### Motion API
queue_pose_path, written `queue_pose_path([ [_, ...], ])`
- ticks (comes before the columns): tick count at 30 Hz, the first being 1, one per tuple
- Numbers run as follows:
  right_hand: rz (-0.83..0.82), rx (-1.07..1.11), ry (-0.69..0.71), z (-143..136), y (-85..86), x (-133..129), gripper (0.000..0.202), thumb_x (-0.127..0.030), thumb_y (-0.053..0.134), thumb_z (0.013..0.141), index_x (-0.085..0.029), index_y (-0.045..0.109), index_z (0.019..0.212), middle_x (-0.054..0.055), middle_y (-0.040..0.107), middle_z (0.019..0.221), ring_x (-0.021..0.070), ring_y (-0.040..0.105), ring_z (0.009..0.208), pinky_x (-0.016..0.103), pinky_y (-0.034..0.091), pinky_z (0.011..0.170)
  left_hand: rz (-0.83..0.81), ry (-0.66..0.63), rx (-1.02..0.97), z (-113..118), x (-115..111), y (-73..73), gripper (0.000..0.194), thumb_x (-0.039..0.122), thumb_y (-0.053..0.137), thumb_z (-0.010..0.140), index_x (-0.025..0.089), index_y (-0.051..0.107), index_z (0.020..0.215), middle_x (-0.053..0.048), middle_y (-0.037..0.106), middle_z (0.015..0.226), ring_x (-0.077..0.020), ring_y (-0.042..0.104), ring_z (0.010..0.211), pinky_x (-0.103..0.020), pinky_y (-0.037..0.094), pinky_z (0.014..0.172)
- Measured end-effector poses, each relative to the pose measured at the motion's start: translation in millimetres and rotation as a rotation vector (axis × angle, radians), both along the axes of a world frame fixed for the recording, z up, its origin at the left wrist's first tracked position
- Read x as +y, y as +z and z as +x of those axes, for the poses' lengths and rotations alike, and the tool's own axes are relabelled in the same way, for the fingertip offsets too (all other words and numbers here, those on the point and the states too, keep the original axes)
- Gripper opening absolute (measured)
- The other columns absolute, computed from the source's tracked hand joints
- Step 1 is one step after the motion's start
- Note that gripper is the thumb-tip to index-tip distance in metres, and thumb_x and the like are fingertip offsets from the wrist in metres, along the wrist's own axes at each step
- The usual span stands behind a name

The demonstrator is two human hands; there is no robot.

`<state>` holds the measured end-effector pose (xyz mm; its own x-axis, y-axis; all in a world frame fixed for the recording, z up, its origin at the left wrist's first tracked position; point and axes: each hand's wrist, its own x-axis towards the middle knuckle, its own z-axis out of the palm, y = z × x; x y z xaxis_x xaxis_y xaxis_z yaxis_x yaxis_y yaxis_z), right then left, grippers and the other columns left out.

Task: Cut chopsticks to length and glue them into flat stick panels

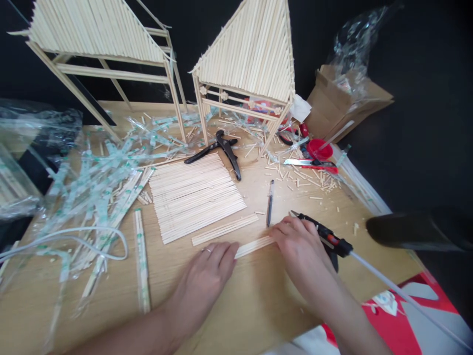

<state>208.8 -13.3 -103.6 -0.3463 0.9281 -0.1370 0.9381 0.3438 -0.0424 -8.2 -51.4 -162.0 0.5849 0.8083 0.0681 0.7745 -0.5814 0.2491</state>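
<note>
Sticks, a short glued strip of them (254,246), lie flat on the counter (229,305) with a hand at each end. Left hand (207,268) rests palm down, fingers loosely spread, fingertips pressing the strip's near end; there's a ring on one finger. Right hand (299,244) lies flat over the far end, fingers extended, gripping nothing. Just beyond the strip sits a second narrow strip (224,230), and beyond that a wide mat of sticks (195,195) laid side by side. Right of the strip, touching the right hand's far edge, lies a black glue gun (325,236) with a white glue rod (388,283) trailing from its back. A dark pen (270,202) lies just past the right hand. Further from the strip: black pliers (221,150), a red-handled cutter (312,163), a red lid (320,148), loose offcuts (306,180). Left of the strip, a heap of clear wrappers with green print (99,182), too small to read, and a white cable (74,236). At the far edge stand two stick-roofed model houses (251,64), (96,34). Beside them, an open cardboard box (343,101) with crumpled plastic inside.
</note>
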Motion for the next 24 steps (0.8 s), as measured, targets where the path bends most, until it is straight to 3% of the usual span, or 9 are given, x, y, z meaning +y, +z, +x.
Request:
queue_pose_path([
  [3,0.024,0.046,0.008,-11,3.0,-6,0.012,-0.014,0.06,0.086,-0.022,0.066,0.092,0.003,0.067,0.1,0.0232,0.049,0.106,0.038,0.028,0.093,0.024,-0.002,0.007,-2,-2,-2.9,0.036,0.01,0.045,0.091,0.014,0.045,0.127,-0.008,0.062,0.113,-0.0231,0.059,0.101,-0.036,0.052,0.083],
  [7,-0.071,0.189,0.098,-26,-1.0,-10,0.015,-0.012,0.056,0.089,-0.023,0.067,0.091,0.003,0.067,0.095,0.0198,0.052,0.101,0.034,0.033,0.086,-0.023,0.012,-0.031,-2,1,-2.5,0.036,0.013,0.043,0.093,0.018,0.045,0.128,-0.007,0.064,0.111,-0.0218,0.061,0.1,-0.036,0.051,0.085],
  [16,-0.069,0.282,0.094,-28,-9.3,-6,0.015,-0.02,0.06,0.089,-0.023,0.07,0.077,0.002,0.07,0.088,0.0202,0.054,0.098,0.035,0.034,0.082,-0.073,0.059,-0.168,-1,3,-0.7,0.041,0.014,0.044,0.093,0.021,0.039,0.133,-0.007,0.066,0.106,-0.0205,0.063,0.095,-0.035,0.053,0.081],
  [21,-0.126,0.306,0.13,-21,-0.2,1,0.011,-0.019,0.067,0.084,-0.027,0.07,0.09,-0.001,0.07,0.096,0.0194,0.054,0.1,0.034,0.034,0.085,-0.237,0.127,-0.287,-2,10,7.7,0.043,0.018,0.051,0.09,0.024,0.04,0.132,-0.005,0.064,0.11,-0.0202,0.062,0.1,-0.036,0.052,0.086],
  [24,-0.055,0.314,0.101,-22,-0.2,12,0.012,-0.021,0.063,0.086,-0.027,0.07,0.094,0.0,0.069,0.096,0.019,0.055,0.098,0.034,0.034,0.083,-0.374,0.159,-0.429,-11,25,15.9,0.046,0.021,0.057,0.088,0.027,0.042,0.131,-0.004,0.058,0.117,-0.0167,0.061,0.101,-0.031,0.052,0.087],
])
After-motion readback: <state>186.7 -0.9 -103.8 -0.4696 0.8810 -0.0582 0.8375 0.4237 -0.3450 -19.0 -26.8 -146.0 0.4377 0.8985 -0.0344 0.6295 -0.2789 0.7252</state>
